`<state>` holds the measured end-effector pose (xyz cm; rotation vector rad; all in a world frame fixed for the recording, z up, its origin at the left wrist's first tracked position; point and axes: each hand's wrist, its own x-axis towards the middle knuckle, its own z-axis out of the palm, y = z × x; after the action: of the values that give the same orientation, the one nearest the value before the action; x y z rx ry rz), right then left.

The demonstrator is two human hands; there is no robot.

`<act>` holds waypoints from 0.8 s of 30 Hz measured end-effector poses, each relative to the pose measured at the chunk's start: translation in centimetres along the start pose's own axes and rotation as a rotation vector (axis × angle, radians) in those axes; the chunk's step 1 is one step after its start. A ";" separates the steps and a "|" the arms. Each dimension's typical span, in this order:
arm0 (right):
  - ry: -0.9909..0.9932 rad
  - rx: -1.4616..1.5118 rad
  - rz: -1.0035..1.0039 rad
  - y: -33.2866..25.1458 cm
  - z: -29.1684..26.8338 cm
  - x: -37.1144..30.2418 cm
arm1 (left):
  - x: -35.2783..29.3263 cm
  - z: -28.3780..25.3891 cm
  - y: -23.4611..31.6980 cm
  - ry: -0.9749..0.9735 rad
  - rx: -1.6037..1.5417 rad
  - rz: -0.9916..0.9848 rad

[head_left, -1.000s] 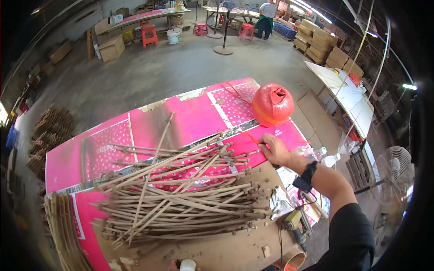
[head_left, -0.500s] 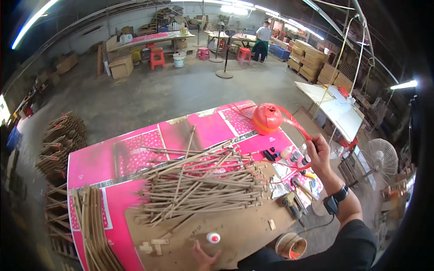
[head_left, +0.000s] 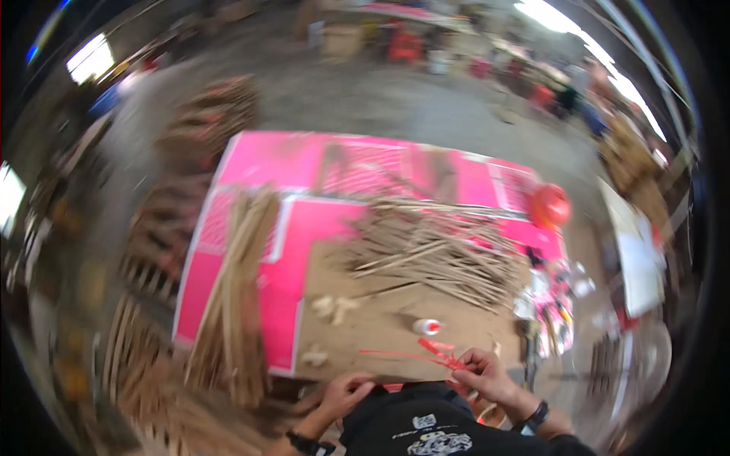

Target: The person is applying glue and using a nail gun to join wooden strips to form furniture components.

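My right hand (head_left: 488, 374) is closed on a red plastic strip (head_left: 441, 356) at the table's near edge. The strip is bunched at the fingertips, with a thin end pointing left. My left hand (head_left: 348, 395) is by the same edge, farther left, thumb and forefinger slightly apart with nothing visible in them. A small white bottle with a red tip (head_left: 427, 327) sits on the brown board (head_left: 380, 311), just beyond the strip. Past it lies a loose heap of thin wooden sticks (head_left: 433, 243). The picture is smeared by motion.
Longer wooden slats (head_left: 239, 296) lie across the table's left side. A red ball of plastic twine (head_left: 549, 205) sits at the far right corner. Tools and small bottles (head_left: 551, 304) crowd the right edge. Stacked wooden frames (head_left: 167, 220) stand on the floor to the left.
My right hand has come down from the raised twine at the right to the near edge, now with a red strip in it. The view has swung left.
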<state>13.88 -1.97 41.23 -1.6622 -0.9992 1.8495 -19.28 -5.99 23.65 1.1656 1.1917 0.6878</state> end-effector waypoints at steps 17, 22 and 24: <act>-0.885 -0.293 0.295 6.8 2.3 12.2 | -11.0 5.8 0.8 0.666 -0.689 -0.328; -0.972 -0.362 0.377 6.7 2.1 13.1 | -18.1 3.3 -3.9 1.040 -1.146 -0.173; -1.003 -0.415 0.350 7.3 2.9 13.3 | -21.2 1.7 -7.2 1.294 -1.372 -0.022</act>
<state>9.81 2.72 27.15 -1.0736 -1.6262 2.9839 -24.76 -27.72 24.01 -0.6091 1.2211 1.9333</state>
